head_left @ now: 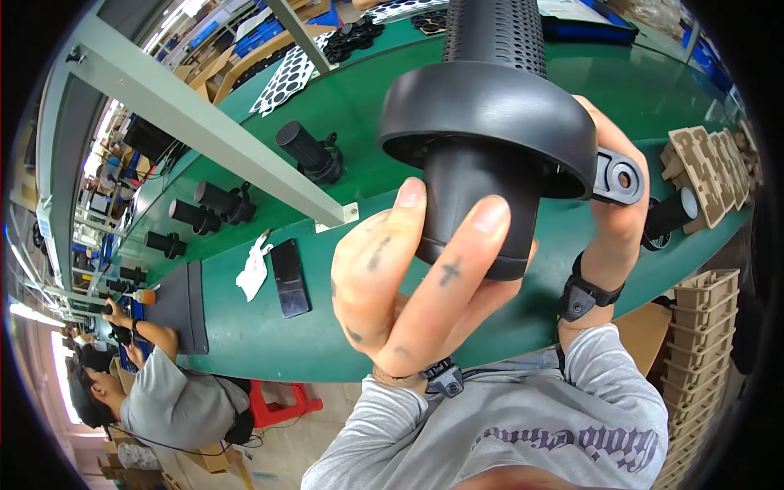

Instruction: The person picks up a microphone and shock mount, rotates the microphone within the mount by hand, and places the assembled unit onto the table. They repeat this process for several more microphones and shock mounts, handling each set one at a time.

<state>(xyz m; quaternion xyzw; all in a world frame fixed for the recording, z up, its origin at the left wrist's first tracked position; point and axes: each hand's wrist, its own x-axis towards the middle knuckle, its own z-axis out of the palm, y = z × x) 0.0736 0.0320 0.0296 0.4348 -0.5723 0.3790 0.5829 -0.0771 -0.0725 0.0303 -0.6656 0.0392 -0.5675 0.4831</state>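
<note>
A matte black device [482, 114] sits in your hands above the glossy green bench [224, 343]: smooth cylinder [459, 175], rounded flaring collar [523, 98], perforated barrel [494, 37]. Its long axis runs near to far, barrel pointing away, plain end toward you. Your left hand [408, 278] grasps the cylinder; your right hand [622, 219], fingers mostly hidden, grasps from the collar's right. Left lie a flat phone [291, 278] and crumpled white cloth [254, 271].

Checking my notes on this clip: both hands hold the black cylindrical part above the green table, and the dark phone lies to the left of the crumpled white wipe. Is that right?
Not quite: the head view shows the dark phone lying to the right of the crumpled white wipe. The left hand and right hand do hold the black cylindrical part above the green table.
</note>
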